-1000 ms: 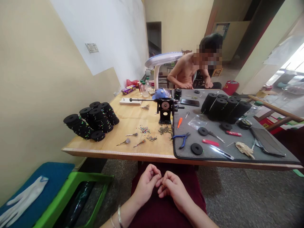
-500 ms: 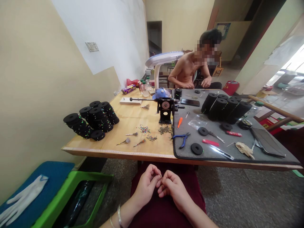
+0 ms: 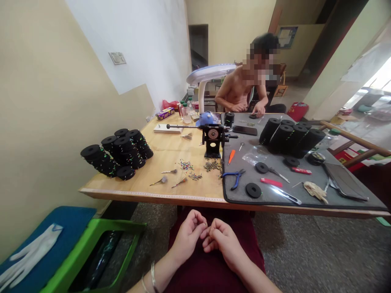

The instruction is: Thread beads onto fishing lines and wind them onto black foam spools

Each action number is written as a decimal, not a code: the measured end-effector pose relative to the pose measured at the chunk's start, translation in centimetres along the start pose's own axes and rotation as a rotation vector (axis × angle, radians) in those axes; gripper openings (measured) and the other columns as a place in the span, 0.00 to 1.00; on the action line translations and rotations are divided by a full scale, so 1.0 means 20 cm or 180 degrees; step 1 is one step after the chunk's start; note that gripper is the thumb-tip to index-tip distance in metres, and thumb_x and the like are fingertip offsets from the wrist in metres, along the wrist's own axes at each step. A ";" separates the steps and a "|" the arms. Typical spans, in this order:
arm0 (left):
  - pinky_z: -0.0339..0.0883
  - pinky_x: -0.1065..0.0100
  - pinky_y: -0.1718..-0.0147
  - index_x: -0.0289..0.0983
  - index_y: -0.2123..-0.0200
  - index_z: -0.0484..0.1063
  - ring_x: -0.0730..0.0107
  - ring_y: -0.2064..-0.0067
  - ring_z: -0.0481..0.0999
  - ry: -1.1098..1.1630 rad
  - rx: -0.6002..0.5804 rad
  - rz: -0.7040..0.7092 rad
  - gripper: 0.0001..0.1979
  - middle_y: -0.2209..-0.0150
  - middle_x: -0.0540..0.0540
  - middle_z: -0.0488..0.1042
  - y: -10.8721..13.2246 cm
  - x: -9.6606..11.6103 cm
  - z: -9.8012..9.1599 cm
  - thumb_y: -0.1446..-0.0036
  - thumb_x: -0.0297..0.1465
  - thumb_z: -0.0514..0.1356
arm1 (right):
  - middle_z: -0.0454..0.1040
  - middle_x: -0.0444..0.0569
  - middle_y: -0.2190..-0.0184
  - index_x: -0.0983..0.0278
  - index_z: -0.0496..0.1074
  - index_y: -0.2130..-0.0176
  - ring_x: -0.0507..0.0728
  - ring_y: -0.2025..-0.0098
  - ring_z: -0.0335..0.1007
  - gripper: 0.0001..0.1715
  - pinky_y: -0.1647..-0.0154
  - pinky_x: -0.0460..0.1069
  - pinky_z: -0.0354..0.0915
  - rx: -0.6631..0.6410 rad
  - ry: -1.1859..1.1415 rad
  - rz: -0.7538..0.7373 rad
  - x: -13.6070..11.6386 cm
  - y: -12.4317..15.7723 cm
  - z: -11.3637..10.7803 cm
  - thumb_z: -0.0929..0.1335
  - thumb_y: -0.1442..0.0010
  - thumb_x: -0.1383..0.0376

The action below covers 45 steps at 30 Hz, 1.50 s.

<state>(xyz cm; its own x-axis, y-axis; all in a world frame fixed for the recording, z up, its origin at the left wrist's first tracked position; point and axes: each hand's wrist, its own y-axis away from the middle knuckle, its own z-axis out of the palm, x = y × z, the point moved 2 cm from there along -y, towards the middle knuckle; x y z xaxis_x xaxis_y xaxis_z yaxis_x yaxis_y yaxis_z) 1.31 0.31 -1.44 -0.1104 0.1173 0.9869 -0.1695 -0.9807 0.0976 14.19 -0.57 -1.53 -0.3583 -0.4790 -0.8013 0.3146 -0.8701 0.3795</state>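
Note:
My left hand (image 3: 191, 234) and my right hand (image 3: 221, 242) meet above my dark red lap (image 3: 210, 280), just in front of the table edge. Thumb and fingers are pinched together on both hands, with the fingertips almost touching. Whatever lies between them is too small to make out. On the wood beyond are small multicoloured beads (image 3: 186, 165), a heap of tiny metal parts (image 3: 212, 165) and a smaller heap (image 3: 194, 176). Little bundles of thin stems (image 3: 179, 183) lie to their left. A black hand-cranked winding machine (image 3: 213, 138) stands behind them.
Stacks of black foam spools (image 3: 122, 150) stand at the left, more black spools (image 3: 284, 136) at the right. Blue pliers (image 3: 233, 178), an orange-handled tool (image 3: 231, 157) and a phone (image 3: 244, 130) lie on the grey mat (image 3: 214, 199). Across the table sits a person (image 3: 240, 89); a green stool (image 3: 91, 240) is at lower left.
My hands stay pinched in nearly the same place. The person across the table has leaned to the left and reached a hand down to a black spool on the mat.

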 end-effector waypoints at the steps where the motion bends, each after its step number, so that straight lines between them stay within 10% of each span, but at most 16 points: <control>1: 0.62 0.70 0.67 0.38 0.68 0.61 0.74 0.70 0.66 -0.0003 -0.0002 0.0008 0.05 0.71 0.52 0.67 0.00 0.00 0.00 0.44 0.29 0.58 | 0.75 0.46 0.76 0.64 0.59 0.77 0.49 0.80 0.70 0.09 0.79 0.43 0.65 -0.0003 0.0005 0.0001 0.00 0.00 0.00 0.67 0.53 0.66; 45: 0.64 0.68 0.67 0.39 0.67 0.64 0.68 0.69 0.72 -0.1251 0.0126 0.0510 0.01 0.71 0.49 0.71 0.04 0.06 0.00 0.43 0.28 0.55 | 0.74 0.44 0.77 0.64 0.61 0.75 0.49 0.81 0.69 0.19 0.80 0.43 0.64 -0.0008 0.0275 -0.0034 -0.01 0.00 0.00 0.71 0.50 0.54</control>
<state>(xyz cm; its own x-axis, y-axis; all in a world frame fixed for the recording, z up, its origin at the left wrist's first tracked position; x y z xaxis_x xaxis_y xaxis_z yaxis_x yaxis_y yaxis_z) 1.02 -0.35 -0.20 0.2507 -0.0982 0.9631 -0.1419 -0.9878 -0.0638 14.28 -0.53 -1.41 -0.2844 -0.4578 -0.8423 0.3134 -0.8747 0.3696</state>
